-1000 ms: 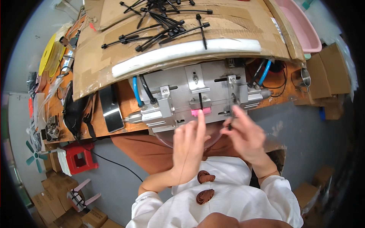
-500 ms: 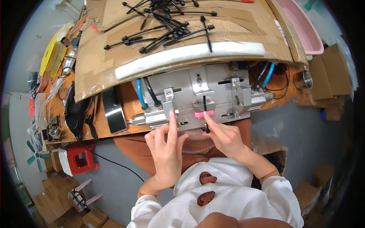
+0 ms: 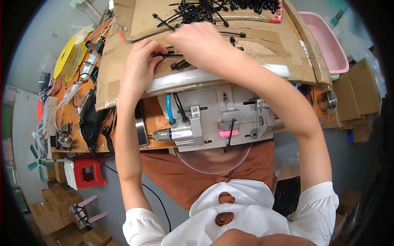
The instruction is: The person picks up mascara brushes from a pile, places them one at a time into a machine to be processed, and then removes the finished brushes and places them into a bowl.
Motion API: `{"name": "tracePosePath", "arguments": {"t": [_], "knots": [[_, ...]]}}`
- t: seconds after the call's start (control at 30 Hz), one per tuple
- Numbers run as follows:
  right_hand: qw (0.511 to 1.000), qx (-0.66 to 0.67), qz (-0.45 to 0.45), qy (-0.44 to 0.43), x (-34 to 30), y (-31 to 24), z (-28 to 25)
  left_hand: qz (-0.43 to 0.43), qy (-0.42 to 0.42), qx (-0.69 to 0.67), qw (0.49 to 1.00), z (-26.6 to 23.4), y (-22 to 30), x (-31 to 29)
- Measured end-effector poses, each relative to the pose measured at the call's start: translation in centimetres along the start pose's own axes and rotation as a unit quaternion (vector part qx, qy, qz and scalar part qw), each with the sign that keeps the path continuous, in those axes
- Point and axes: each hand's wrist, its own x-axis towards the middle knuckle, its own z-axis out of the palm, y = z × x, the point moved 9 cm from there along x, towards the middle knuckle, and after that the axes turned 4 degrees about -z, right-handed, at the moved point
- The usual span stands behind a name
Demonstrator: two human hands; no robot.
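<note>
- Two bare hands: the left hand (image 3: 141,59) and the right hand (image 3: 195,41), both over one brown cardboard sheet (image 3: 271,49).
- Many thin black rods with knobbed ends (image 3: 199,12) on the cardboard, most heaped at its far side; they overlap too much to count.
- One single black rod (image 3: 230,136) lying across one small bright-pink block (image 3: 224,133) on one grey metal fixture (image 3: 209,112), its near end reaching past the fixture's edge.
- One long white padded strip (image 3: 174,82) along the cardboard's near edge.
- One blue hose (image 3: 169,107) and one black hose (image 3: 179,105) at the fixture's left side.
- One clear round bowl (image 3: 205,162) under the fixture's near edge, over the person's lap.
- One pink plastic basket (image 3: 328,45) and one steel cup (image 3: 327,100), both on the right.
- Left grip: fingers bent, thumb and forefinger slightly parted around rod ends; whether they pinch one, I cannot tell.
- Right grip: fingers curled down among the rods, blurred; I cannot tell whether they hold anything.
- The right forearm covers part of the strip and the fixture's right end.
- The left forearm partly hides a flat dark phone-like slab (image 3: 140,129).
- The heap's far side is cut off by the upper edge.
</note>
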Motion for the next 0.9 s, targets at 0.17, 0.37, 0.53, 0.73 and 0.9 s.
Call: {"name": "tracePosePath", "arguments": {"t": [0.17,0.37,0.53,0.73,0.9], "knots": [[0.985,-0.038,-0.001,-0.17,3.5,2.3,3.1,-0.001,0.031,-0.039,0.999,-0.6,-0.6,-0.1],[0.838,0.491,0.23,-0.065,-0.4,9.7,-3.6,0.065,0.187,0.07,0.978,-4.0,3.8,-1.0],[0.81,0.47,0.32,0.144,-6.6,12.4,-7.7,0.007,0.162,0.125,0.979,-3.9,5.5,-4.5],[0.762,0.508,0.312,0.252,-15.3,10.2,-9.6,-0.012,0.082,-0.01,0.996,1.4,12.5,-14.1],[0.677,0.565,0.343,0.324,-19.2,6.5,-10.1,-0.032,-0.007,-0.002,0.999,9.6,15.9,-18.8]]}}
